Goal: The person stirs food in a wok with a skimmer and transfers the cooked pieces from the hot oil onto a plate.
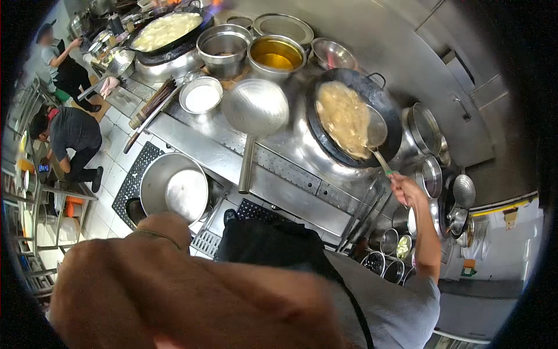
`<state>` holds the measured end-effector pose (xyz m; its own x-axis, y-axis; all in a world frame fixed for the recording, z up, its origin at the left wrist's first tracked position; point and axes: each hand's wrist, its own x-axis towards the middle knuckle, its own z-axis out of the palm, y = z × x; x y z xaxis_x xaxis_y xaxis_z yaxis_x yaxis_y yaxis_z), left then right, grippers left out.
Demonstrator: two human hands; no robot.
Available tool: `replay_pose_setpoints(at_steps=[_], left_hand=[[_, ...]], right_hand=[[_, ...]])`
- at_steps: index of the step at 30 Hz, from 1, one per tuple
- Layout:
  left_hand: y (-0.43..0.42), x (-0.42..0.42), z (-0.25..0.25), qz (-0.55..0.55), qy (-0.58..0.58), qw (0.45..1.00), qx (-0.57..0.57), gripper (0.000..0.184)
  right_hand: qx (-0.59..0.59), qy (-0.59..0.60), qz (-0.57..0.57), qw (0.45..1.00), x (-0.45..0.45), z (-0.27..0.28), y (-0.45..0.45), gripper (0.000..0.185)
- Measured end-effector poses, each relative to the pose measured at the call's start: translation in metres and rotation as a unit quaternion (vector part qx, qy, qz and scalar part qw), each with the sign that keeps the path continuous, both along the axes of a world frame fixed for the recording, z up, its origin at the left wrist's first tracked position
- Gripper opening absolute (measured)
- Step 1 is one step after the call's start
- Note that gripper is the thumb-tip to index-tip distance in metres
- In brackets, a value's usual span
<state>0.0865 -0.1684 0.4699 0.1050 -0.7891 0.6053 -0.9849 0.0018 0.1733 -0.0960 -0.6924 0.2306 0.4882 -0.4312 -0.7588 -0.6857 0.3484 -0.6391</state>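
My right hand (406, 189) is closed around the handle of a round skimmer (378, 126). The skimmer's head rests in a black wok (388, 110), at the edge of a mass of pale golden food pieces (343, 119) in bubbling liquid. My left arm (192, 285) fills the bottom foreground, bent and blurred, close to the camera. A thin band (156, 235) circles its wrist, and the fingers of my left hand cannot be made out. Left of the wok, a large perforated strainer (256, 107) lies across the steel counter with its handle towards me.
Behind the strainer stand a pot of yellow oil (276, 55), a steel pot (224, 46) and a bowl of white contents (201, 98). A tall empty stockpot (174, 186) is below the counter. Another wok (167, 32) holds pale food. Two people (75, 134) are at the left.
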Motion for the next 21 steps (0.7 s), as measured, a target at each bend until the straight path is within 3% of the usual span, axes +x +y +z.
replay_pose_setpoints(at_steps=[4, 6, 8, 11, 14, 21], left_hand=[[0.0, 0.012, -0.006, -0.095, 0.117, 0.987, -0.062, 0.033], [0.0, 0.02, -0.014, -0.166, 0.216, 0.955, -0.119, 0.033], [0.0, 0.03, -0.022, -0.257, 0.344, 0.883, -0.191, 0.034], [0.001, 0.047, -0.042, -0.365, 0.522, 0.714, -0.29, 0.034], [0.01, 0.078, -0.085, -0.437, 0.629, 0.571, -0.297, 0.042], [-0.018, 0.091, -0.128, -0.375, 0.739, 0.465, -0.311, 0.032]], right_hand=[[0.025, -0.048, 0.036, 0.998, -0.012, -0.004, 0.006, 0.033], [0.07, -0.077, 0.046, 0.993, -0.015, -0.01, -0.003, 0.039], [0.096, -0.105, 0.028, 0.989, -0.021, -0.037, -0.014, 0.039], [0.105, -0.153, 0.009, 0.982, -0.018, -0.038, 0.02, 0.039], [0.101, -0.178, -0.011, 0.979, -0.028, -0.039, 0.022, 0.035], [0.16, -0.278, -0.047, 0.946, -0.026, -0.072, 0.042, 0.028]])
